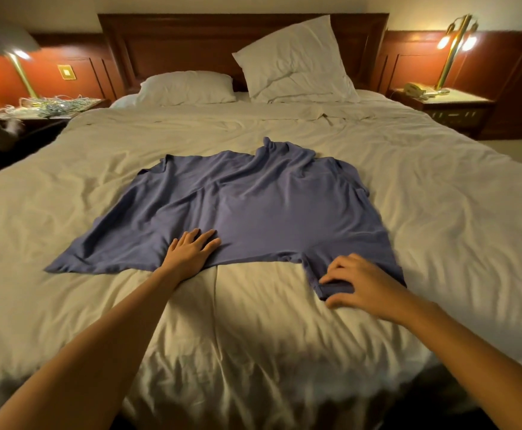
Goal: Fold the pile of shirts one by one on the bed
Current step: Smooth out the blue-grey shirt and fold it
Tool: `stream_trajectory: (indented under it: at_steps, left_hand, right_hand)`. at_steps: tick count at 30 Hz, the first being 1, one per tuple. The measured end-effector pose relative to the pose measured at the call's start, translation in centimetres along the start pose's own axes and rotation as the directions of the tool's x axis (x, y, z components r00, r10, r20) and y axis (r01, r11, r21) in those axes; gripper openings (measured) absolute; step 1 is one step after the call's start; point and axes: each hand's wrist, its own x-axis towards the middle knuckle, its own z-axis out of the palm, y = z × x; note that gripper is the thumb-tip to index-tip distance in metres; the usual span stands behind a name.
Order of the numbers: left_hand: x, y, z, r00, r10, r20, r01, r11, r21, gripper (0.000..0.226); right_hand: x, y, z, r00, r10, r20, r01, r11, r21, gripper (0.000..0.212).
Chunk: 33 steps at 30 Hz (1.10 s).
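Your left grip (191, 251) is released: palm down, fingers straight and slightly spread, pressing flat on the near edge of the shirt (253, 206). Your right grip (357, 282) is curled. Its fingers arch over a narrow flap of the same shirt that juts toward you at the near right, and the thumb sits at the flap's hemmed end, so it is grasping that flap against the bed (253, 336). The two grips are well apart, the left one farther from you than the right.

The shirt is blue-violet and spread wide across the middle of the bed, rumpled in long soft folds. Its far edge bunches into a small peak right of centre, and its near left corner fans out flat to a point. The white duvet under it is creased all over.

At the far end a flat pillow (188, 86) lies on the left, and a tilted pillow (297, 60) leans against the dark wooden headboard (175, 41). Left of the bed, the left surface (76, 110) carries a tangle of pale cables (48, 105) beside a lit left lamp (20, 68). Right of the bed, the right surface (458, 100) carries a telephone (414, 88) at the foot of a lit right lamp (455, 41).
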Motion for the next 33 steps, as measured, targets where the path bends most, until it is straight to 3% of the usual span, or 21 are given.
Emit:
stream_trajectory:
  at_steps: [2,4,6,8,9,11,13,14,16,17,19,20,22,24,27,30,33]
  left_hand:
    - [-0.5,-0.3,-0.3,1.000,0.005,0.002,-0.005,1.000,-0.019,0.087]
    - [-1.2,0.0,-0.8,0.999,0.018,0.027,-0.017,0.999,-0.029,0.068]
    - [-1.4,-0.1,-1.6,0.998,0.040,0.043,-0.038,0.998,-0.043,0.055]
    - [-1.6,-1.1,-3.2,1.000,0.011,0.002,-0.011,0.997,-0.074,0.046]
    - [-1.8,-1.8,-4.2,0.998,-0.020,-0.068,0.013,0.996,-0.093,0.040]
    - [-2.3,-4.0,-6.0,0.962,-0.083,-0.259,0.067,0.995,-0.071,0.028]
    - [-3.2,-7.2,-7.4,0.912,-0.175,-0.370,0.174,0.984,-0.036,0.027]
    - [-3.7,-8.8,-7.9,0.896,-0.255,-0.364,0.256,0.966,-0.047,0.031]
    - [-4.5,-11.4,-8.0,0.881,-0.392,-0.264,0.401,0.916,-0.021,0.042]
    - [-4.5,-12.4,-7.7,0.885,-0.405,-0.230,0.425,0.904,0.040,0.046]
    - [-4.4,-13.3,-7.4,0.889,-0.413,-0.200,0.439,0.892,0.110,0.055]
    - [-4.3,-13.3,-7.6,0.883,-0.428,-0.191,0.452,0.886,0.106,0.062]
    - [-4.1,-13.3,-8.0,0.876,-0.452,-0.171,0.477,0.865,0.155,0.072]
    - [-4.2,-13.6,-8.2,0.874,-0.456,-0.167,0.485,0.835,0.262,0.075]
    - [-4.1,-14.5,-8.3,0.899,-0.413,-0.146,0.438,0.863,0.252,0.075]
    - [-3.7,-15.2,-9.1,0.947,-0.302,-0.112,0.318,0.930,0.183,0.072]
    - [-2.9,-14.7,-11.2,0.942,-0.336,0.017,0.304,0.872,0.384,0.064]
  right_hand:
    - [0.8,-0.3,0.9,1.000,-0.030,-0.005,0.030,0.999,-0.024,0.016]
    - [1.6,-0.8,-0.1,0.999,0.016,0.050,-0.019,0.999,0.051,0.014]
    - [2.5,-2.1,-2.4,0.960,0.093,0.265,-0.136,0.980,0.148,0.003]
    - [3.7,-3.1,-4.2,0.882,0.157,0.443,-0.302,0.911,0.280,0.019]
    - [4.5,-3.7,-4.6,0.880,0.184,0.437,-0.335,0.894,0.298,0.024]
    - [6.6,-4.2,-4.0,0.962,0.205,0.183,-0.254,0.915,0.313,0.027]
    - [8.7,-4.4,-2.3,0.982,0.172,-0.077,-0.145,0.950,0.278,0.031]
    - [9.7,-4.7,-1.3,0.983,0.158,-0.089,-0.129,0.954,0.271,0.053]
    - [11.6,-5.2,1.2,0.973,0.215,0.080,-0.228,0.948,0.221,0.093]
    - [12.4,-5.9,2.5,0.948,0.262,0.180,-0.291,0.944,0.157,0.090]
    - [13.9,-7.5,4.7,0.935,0.279,0.218,-0.287,0.958,0.009,0.072]
    - [14.5,-8.3,5.6,0.940,0.278,0.200,-0.277,0.960,-0.037,0.080]
    - [15.4,-9.6,6.8,0.953,0.255,0.162,-0.245,0.966,-0.078,0.119]
    - [16.0,-10.1,7.4,0.963,0.224,0.151,-0.220,0.975,-0.041,0.131]
    - [16.1,-10.6,6.9,0.968,0.161,0.195,-0.182,0.979,0.092,0.122]
    - [17.0,-10.0,4.9,0.963,0.150,0.224,-0.184,0.973,0.141,0.077]
    - [19.6,-9.4,2.6,0.951,0.201,0.234,-0.275,0.897,0.345,0.046]
